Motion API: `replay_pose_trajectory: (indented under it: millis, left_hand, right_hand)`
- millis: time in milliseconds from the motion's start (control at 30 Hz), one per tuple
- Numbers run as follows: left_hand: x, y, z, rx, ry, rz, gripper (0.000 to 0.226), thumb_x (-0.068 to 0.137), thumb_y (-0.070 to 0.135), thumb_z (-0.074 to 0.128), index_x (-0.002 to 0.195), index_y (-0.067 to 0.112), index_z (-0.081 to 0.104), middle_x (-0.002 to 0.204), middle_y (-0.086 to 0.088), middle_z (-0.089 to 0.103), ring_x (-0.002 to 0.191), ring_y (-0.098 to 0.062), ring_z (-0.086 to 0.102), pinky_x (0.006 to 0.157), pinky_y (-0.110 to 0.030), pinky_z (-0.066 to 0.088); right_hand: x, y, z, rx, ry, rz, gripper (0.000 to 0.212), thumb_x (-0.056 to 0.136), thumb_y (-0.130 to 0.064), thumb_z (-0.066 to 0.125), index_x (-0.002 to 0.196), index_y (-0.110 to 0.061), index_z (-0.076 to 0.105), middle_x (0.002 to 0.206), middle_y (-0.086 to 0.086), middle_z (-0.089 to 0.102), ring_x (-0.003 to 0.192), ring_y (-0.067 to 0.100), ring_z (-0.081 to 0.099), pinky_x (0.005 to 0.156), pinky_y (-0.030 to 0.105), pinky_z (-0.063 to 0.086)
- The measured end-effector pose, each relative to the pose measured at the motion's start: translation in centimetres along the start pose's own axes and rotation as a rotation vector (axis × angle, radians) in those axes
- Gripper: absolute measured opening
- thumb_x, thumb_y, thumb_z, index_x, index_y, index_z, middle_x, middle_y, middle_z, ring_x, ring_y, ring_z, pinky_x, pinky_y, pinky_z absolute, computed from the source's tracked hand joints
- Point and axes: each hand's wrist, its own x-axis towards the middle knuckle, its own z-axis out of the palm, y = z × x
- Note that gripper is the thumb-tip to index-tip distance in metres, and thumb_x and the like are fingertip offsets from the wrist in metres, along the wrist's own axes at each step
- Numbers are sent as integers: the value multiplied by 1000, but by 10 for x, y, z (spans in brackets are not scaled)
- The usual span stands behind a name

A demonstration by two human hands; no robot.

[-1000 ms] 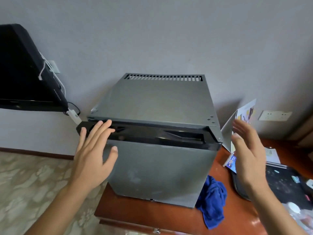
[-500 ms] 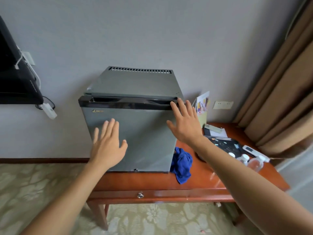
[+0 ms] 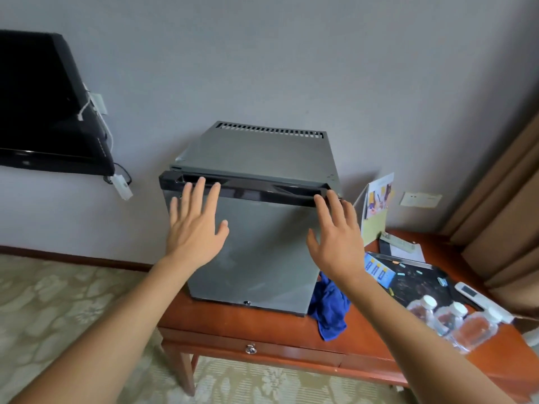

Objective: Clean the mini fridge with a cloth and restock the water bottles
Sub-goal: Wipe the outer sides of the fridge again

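A grey mini fridge [image 3: 256, 258] with a black top trim stands on a wooden table [image 3: 262, 330], its door closed. My left hand [image 3: 195, 228] is spread flat in front of the door's upper left, fingertips by the black trim. My right hand [image 3: 335, 234] is spread flat in front of the upper right corner. Neither hand holds anything. A crumpled blue cloth [image 3: 329, 310] lies on the table at the fridge's lower right. Three clear water bottles [image 3: 449, 319] with white caps lie on the table's right end.
A black tray [image 3: 420, 281] with small items, a blue card, a white remote [image 3: 472, 295] and brochures sit right of the fridge. A black TV [image 3: 43, 106] hangs on the wall at left. Curtains [image 3: 501, 214] hang at right. Patterned carpet covers the floor.
The view has pulled back and shifted. My left hand has risen to the door's upper left. My right hand has come from the fridge's right side to its upper right corner.
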Motion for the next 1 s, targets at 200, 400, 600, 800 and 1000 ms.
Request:
replay_pose_trajectory:
  millis: [200, 400, 600, 800, 1000]
  left_hand:
    - [24, -35, 7, 91, 76, 61, 71, 100, 61, 35, 161, 26, 21, 169, -5, 21, 158, -27, 9, 125, -59, 5]
    - [48, -78, 8, 68, 160, 212, 65, 97, 60, 42, 153, 29, 41, 161, -5, 37, 153, -32, 24, 122, -62, 13]
    - [51, -103, 16, -119, 169, 398, 73, 88, 50, 55, 155, 23, 40, 163, -12, 34, 151, -36, 27, 120, -64, 17]
    - [62, -123, 20, -218, 129, 516, 71, 84, 36, 61, 150, 19, 41, 159, -16, 37, 148, -37, 30, 120, -66, 14]
    - [66, -129, 20, -293, 104, 507, 66, 83, 34, 63, 145, 16, 46, 154, -17, 43, 145, -37, 34, 122, -64, 16]
  right_hand:
    - [3, -6, 8, -32, 149, 47, 53, 89, -19, 61, 140, -8, 55, 149, 14, 49, 116, 42, 47, 100, 49, 42]
    - [18, -36, 27, -58, 271, 338, 49, 96, -46, 55, 127, -9, 62, 136, 12, 59, 117, 45, 48, 98, 52, 38]
    - [40, -94, 44, -113, 262, 540, 51, 95, -49, 44, 127, -11, 59, 146, 15, 45, 132, 48, 36, 108, 63, 32]
    - [74, -181, 47, -108, 119, 254, 52, 93, -52, 47, 121, -10, 61, 130, 14, 60, 133, 37, 47, 114, 59, 27]
    - [78, -209, 60, -59, 78, 362, 57, 88, -58, 50, 121, -13, 51, 129, 15, 58, 129, 32, 46, 111, 63, 32]
